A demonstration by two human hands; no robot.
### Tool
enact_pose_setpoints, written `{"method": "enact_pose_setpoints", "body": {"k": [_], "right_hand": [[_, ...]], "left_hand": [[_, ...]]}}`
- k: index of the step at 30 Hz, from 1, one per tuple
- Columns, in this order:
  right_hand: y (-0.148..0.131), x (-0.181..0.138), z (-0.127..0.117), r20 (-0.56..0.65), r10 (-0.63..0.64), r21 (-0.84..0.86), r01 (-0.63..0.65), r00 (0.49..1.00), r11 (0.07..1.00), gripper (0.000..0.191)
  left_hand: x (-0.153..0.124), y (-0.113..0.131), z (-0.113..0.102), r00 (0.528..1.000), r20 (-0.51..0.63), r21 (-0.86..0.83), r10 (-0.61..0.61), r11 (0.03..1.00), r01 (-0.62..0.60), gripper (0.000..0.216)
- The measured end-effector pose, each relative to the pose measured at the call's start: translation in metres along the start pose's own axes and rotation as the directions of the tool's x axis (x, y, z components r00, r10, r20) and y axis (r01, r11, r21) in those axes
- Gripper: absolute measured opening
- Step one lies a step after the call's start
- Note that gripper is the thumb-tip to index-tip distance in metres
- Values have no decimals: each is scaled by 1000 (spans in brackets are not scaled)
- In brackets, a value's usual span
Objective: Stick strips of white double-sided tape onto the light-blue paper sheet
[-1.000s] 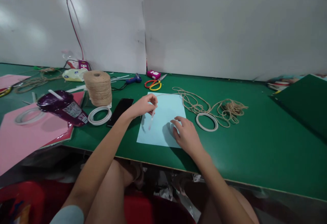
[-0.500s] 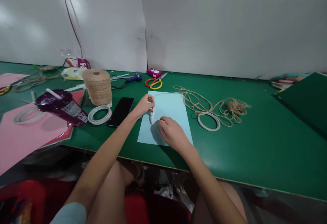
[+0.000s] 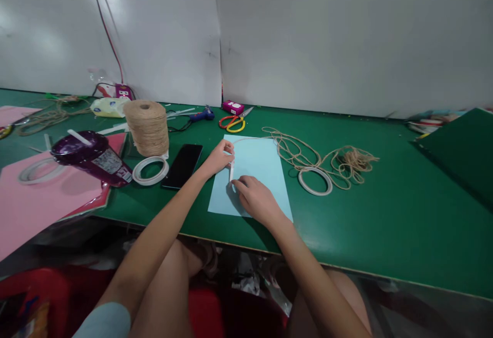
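A light blue paper sheet (image 3: 258,166) lies flat on the green table (image 3: 365,214). A short white tape strip (image 3: 231,172) runs between my two hands over the sheet's left part. My left hand (image 3: 219,156) pinches the strip's upper end, fingers closed. The strip's lower end sits under the closed fingertips of my right hand (image 3: 254,199), which press it against the paper.
A twine spool (image 3: 147,127), a white tape roll (image 3: 150,170) and a black phone (image 3: 182,165) sit left of the sheet. A purple cup (image 3: 90,157) lies on pink card (image 3: 42,194). Loose twine (image 3: 327,158), another tape ring (image 3: 315,181) and scissors (image 3: 233,121) are nearby.
My right hand has moved left across the sheet and taken the strip's lower end. My left hand lowered slightly, bringing the strip down toward the paper.
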State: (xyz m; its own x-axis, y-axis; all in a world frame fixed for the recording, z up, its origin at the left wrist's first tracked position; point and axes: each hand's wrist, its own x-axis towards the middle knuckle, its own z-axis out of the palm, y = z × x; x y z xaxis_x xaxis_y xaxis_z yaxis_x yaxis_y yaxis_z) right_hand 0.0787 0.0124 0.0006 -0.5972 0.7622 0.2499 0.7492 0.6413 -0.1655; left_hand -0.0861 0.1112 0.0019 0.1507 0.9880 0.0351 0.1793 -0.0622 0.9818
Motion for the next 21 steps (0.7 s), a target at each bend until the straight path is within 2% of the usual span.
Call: {"method": "enact_pose_setpoints", "body": {"k": [8, 14, 17, 21], "right_hand": [[-1, -2, -1, -11, -58, -11, 58, 998, 998, 32], [-2, -3, -4, 4, -55, 14, 55, 998, 998, 31], [-2, -3, -4, 0, -49, 30, 49, 999, 998, 31], [-2, -2, -2, -23, -60, 42, 61, 998, 997, 31]], "left_hand": [[1, -1, -1, 1000, 8, 18, 2, 1000, -2, 26], [4, -3, -1, 1000, 30, 31, 8, 999, -9, 27], [7, -4, 0, 998, 45, 83, 41, 996, -45, 20], [11, -3, -1, 988, 41, 219, 148, 963, -154, 11]]}}
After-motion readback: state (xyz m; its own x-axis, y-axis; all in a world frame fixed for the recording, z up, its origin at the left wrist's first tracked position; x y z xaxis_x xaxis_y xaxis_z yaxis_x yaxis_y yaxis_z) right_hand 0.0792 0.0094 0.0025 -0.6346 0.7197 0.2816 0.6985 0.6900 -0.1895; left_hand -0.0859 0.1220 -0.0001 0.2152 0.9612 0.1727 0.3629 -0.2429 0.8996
